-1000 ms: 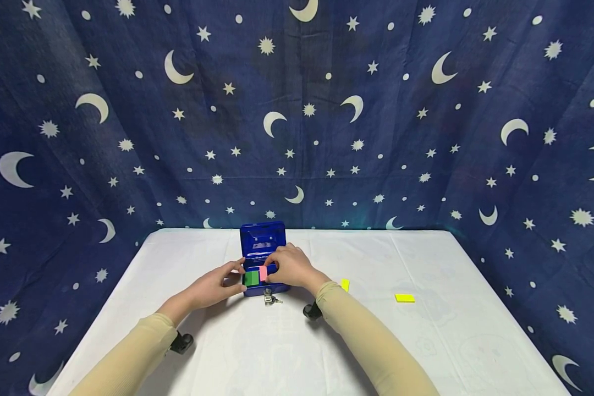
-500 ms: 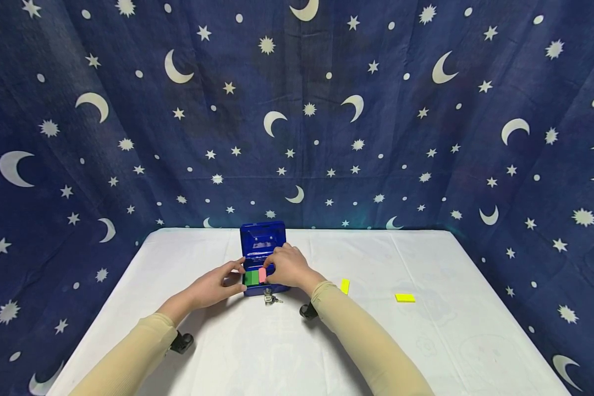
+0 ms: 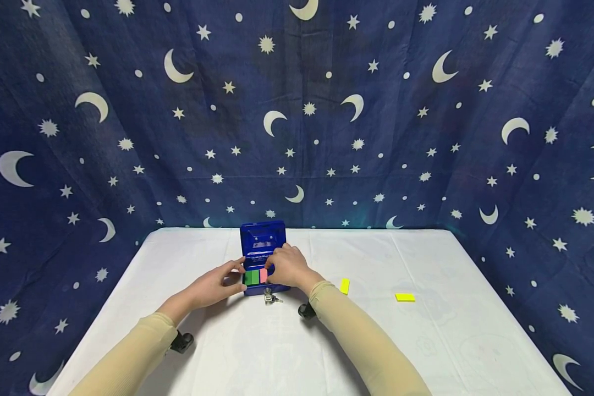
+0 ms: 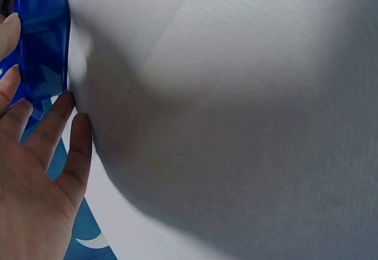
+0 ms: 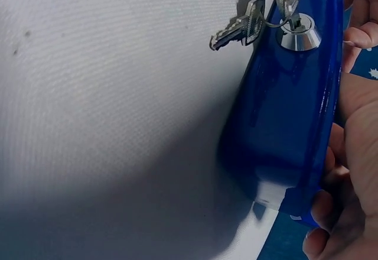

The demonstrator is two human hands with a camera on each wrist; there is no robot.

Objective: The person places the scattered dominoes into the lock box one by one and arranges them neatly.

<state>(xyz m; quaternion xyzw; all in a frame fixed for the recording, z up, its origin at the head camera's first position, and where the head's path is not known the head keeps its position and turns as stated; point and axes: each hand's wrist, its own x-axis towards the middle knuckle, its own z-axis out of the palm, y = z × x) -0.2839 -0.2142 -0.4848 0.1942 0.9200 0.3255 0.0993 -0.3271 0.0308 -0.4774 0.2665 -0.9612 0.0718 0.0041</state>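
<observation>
A small dark blue cash box (image 3: 263, 236) stands on the table with its lid raised at the back. Inside, green blocks (image 3: 251, 277) fill the left end, and a pink block (image 3: 263, 275) lies just right of them. My left hand (image 3: 213, 283) grips the box's left end, thumb at the front corner and index finger farther back; its other fingers spread by the side in the left wrist view. My right hand (image 3: 289, 267) reaches in from the right, pinching the pink block, whose right part it hides. Keys (image 5: 254, 20) hang from the front lock (image 5: 300, 34).
Two yellow blocks, one nearer (image 3: 345, 286) and one farther right (image 3: 405, 297), lie on the white-covered table (image 3: 376, 335). A dark blue curtain (image 3: 326, 137) with moons and stars rises behind and along both sides.
The pink block has sunk lower into the box, level beside the green ones. My right forearm has shifted slightly left, baring more of the nearer yellow block. The left hand stays put.
</observation>
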